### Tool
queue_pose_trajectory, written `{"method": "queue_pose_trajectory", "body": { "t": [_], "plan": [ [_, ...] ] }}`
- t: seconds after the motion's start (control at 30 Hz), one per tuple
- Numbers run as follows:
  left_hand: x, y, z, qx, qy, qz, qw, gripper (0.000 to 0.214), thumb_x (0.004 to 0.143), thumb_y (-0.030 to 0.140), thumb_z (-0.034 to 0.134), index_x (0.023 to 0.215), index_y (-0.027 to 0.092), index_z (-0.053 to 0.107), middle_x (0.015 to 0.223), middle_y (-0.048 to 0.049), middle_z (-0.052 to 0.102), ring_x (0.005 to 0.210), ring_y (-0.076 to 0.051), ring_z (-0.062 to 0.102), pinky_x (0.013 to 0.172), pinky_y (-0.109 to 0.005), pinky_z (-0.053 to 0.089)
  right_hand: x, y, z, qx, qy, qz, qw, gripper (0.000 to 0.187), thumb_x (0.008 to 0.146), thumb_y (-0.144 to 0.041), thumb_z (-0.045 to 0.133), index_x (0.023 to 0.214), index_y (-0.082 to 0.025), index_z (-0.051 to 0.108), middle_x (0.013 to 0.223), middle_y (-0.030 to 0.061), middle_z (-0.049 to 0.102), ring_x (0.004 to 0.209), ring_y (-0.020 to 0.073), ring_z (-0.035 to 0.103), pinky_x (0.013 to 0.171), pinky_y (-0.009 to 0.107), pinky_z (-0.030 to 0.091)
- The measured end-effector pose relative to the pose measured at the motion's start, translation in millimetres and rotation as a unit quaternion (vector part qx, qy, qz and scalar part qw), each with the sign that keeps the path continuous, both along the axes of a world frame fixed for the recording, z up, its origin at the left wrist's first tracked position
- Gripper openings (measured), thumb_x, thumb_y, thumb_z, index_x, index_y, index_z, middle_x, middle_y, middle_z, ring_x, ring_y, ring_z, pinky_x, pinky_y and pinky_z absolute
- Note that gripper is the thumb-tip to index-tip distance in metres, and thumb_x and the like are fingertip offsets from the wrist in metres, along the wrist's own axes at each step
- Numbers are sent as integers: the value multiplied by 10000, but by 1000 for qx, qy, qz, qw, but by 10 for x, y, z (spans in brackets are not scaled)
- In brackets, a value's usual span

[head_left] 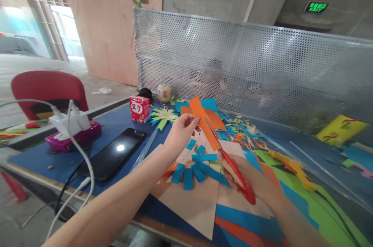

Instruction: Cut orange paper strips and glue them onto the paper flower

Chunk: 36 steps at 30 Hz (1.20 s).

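Observation:
Between the thumb and fingers of my left hand [186, 128] is an orange paper strip [207, 132], held up at a slant over the table. My right hand [240, 171] is closed around the red handles of a pair of scissors [239, 175]. The blades lie along the strip's right edge; whether they are cutting into it I cannot tell. Below both hands sits a paper flower [186, 161] with blue petals, resting on beige paper sheets [195, 204]. A finished-looking green, blue and beige paper flower [164, 116] lies farther left.
A phone [113, 153], a purple power strip [72, 134] with white cables and a red box [140, 109] occupy the left. Paper scraps [239, 128] are strewn behind. A yellow glue gun [294, 165] lies right, on coloured sheets. A perforated metal screen [247, 60] closes the back.

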State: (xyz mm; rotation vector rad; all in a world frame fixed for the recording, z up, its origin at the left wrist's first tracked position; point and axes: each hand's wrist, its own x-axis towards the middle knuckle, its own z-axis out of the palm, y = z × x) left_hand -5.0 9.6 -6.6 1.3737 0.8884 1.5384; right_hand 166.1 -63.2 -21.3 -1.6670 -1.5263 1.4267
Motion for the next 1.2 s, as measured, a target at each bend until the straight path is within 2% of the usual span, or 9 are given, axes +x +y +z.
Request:
{"method": "queue_pose_trajectory", "body": {
  "t": [0.27, 0.47, 0.8, 1.0, 1.2],
  "plan": [
    [-9, -26, 24, 18, 14, 28, 999, 166, 701, 287, 568, 627, 147, 516, 478, 16, 533, 415, -69, 490, 380, -174, 354, -13, 7, 2, -25, 35, -8, 999, 367, 720, -562, 443, 660, -213, 346, 491, -72, 338, 377, 57, 313, 370, 196, 283],
    [3, -31, -5, 15, 36, 10, 999, 173, 712, 305, 558, 645, 150, 521, 493, 6, 553, 420, -72, 492, 395, -182, 368, 33, 17, -55, 14, 28, 23, 999, 338, 744, -527, 428, 655, -211, 347, 506, -69, 329, 387, 61, 327, 380, 201, 303],
    [-5, -22, -32, 18, 41, 8, 999, 187, 715, 328, 558, 652, 154, 530, 487, 3, 562, 408, -74, 485, 403, -191, 374, 12, 6, -36, -25, 44, -1, 999, 344, 736, -521, 436, 636, -204, 349, 487, -67, 337, 364, 52, 303, 357, 196, 277],
    [13, -29, -31, 18, 34, -2, 999, 177, 709, 316, 564, 634, 160, 524, 459, 19, 538, 398, -73, 474, 404, -193, 369, -17, -43, 33, -11, 57, -2, 998, 364, 737, -546, 435, 643, -204, 354, 525, -63, 366, 384, 50, 328, 378, 193, 301],
    [29, -32, -40, 20, 33, -10, 999, 181, 708, 315, 564, 629, 160, 515, 453, 21, 529, 407, -76, 476, 410, -195, 373, 18, 14, -34, 0, 52, 1, 999, 374, 723, -563, 448, 659, -205, 359, 531, -63, 366, 385, 52, 333, 370, 199, 291]
  ]
}}
